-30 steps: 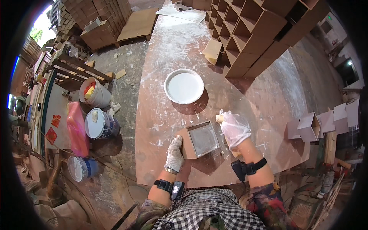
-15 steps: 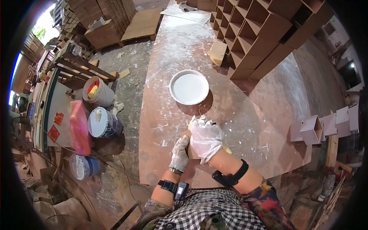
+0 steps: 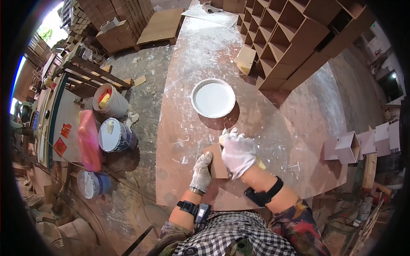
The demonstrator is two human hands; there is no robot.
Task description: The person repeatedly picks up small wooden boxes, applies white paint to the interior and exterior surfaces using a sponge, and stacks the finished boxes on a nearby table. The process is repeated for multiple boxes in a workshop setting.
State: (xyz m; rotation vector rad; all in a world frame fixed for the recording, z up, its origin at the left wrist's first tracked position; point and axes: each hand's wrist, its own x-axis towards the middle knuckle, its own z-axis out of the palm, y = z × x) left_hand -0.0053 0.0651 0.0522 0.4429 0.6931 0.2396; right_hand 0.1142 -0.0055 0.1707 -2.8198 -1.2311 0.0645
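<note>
Box sits on the worktop near the tub, left hand against its side, right hand curled over it; whether either grip pinches anything, I cannot tell. Weak bracing might let it skid sideways.

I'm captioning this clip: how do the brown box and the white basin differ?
The box is square-cornered and brown; the basin is round and white. The left hand touches the box and the right hand partly covers it, while no hand touches the basin. Both stand on the same table.
</note>
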